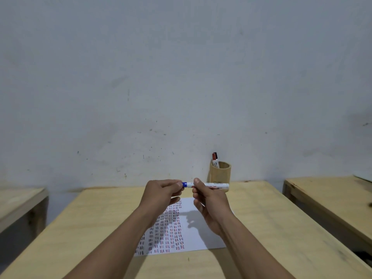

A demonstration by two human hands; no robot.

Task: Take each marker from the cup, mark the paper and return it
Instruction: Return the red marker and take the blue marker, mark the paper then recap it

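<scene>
A white marker with a blue cap (216, 185) is held level above the table, cap end to the left. My right hand (207, 200) grips its barrel near the cap. My left hand (162, 193) pinches the blue cap (185, 184) between thumb and fingers. Below my hands lies a white paper (193, 232) covered on its left half with rows of short red and dark strokes. A bamboo cup (220, 174) stands at the table's far edge near the wall, with a red-capped marker (215, 159) and a dark-capped one sticking out of it.
The light wooden table (90, 228) stretches under both arms. A second wooden table (330, 196) stands to the right and another (18, 202) to the left, with gaps between. A scuffed grey wall rises right behind the cup.
</scene>
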